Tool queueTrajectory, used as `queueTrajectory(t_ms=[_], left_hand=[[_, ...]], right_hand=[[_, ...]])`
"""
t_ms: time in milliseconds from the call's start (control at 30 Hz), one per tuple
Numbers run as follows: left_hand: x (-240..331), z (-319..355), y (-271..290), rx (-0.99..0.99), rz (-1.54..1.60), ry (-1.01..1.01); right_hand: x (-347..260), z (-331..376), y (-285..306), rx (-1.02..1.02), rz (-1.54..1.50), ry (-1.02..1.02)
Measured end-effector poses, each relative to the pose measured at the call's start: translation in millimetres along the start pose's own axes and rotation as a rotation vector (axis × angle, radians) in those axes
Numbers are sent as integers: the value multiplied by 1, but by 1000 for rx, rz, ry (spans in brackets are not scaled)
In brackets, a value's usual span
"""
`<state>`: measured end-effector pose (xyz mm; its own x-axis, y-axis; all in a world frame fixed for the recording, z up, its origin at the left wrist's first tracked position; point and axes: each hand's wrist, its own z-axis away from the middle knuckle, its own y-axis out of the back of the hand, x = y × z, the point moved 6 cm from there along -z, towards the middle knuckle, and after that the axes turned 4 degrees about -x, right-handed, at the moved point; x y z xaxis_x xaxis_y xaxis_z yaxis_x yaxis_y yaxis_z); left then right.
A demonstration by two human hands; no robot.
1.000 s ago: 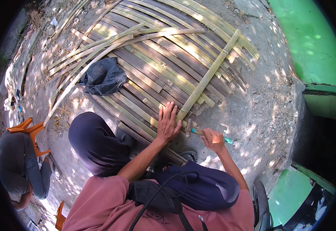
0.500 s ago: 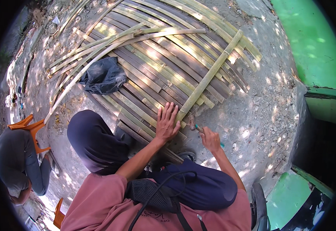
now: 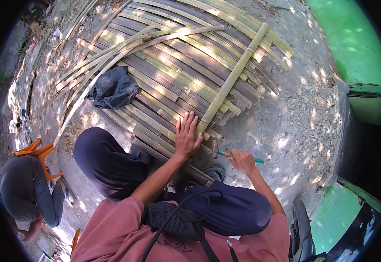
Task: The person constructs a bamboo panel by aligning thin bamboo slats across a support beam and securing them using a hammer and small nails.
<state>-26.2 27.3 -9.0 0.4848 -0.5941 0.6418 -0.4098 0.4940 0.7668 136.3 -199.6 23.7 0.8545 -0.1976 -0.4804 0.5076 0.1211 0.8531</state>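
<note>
My left hand [image 3: 187, 136] lies flat on the ends of several bamboo slats [image 3: 173, 85], fingers stretched out and palm down. Beside its fingertips is the lower end of a bamboo crosspiece [image 3: 232, 81], laid slantwise over the slats. My right hand [image 3: 243, 162] is closed around the handle of a hammer [image 3: 215, 149]. Part of that handle is teal and shows past my fist. The hammer's head is just right of my left hand, near the slat ends and apart from my fingers.
A crumpled black plastic bag [image 3: 113, 88] and loose bamboo strips [image 3: 107, 54] lie on the slats. At the left, another person [image 3: 31, 187] sits low by an orange plastic stool [image 3: 37, 150]. A green wall [image 3: 352, 39] stands at the right, beyond gravelly ground [image 3: 304, 126].
My right hand has moved slightly right, and the hammer now lies more level, its head a little lower. My left hand keeps its place on the slats. The whole view has shifted slightly.
</note>
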Motion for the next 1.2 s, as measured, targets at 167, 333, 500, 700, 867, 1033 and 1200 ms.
queueTrajectory(t_ms=[167,333,500,700,867,1033,1200], left_hand=[[1,1,0,4,2,-13],[-1,1,2,2,30,5],[-1,1,6,33,133,-7],[1,0,6,35,167,-24],[-2,3,4,23,90,-13],[0,0,4,33,74,-17],[-2,0,4,38,62,-17]], right_hand=[[13,-2,-3,-111,-41,-112],[-9,-12,-14,99,-524,-333],[-23,-24,-26,95,-668,-576],[-27,-29,-15,153,-603,-533],[-23,-28,0,107,-523,-545],[-21,-2,10,212,-115,-144],[-3,5,6,32,144,4]])
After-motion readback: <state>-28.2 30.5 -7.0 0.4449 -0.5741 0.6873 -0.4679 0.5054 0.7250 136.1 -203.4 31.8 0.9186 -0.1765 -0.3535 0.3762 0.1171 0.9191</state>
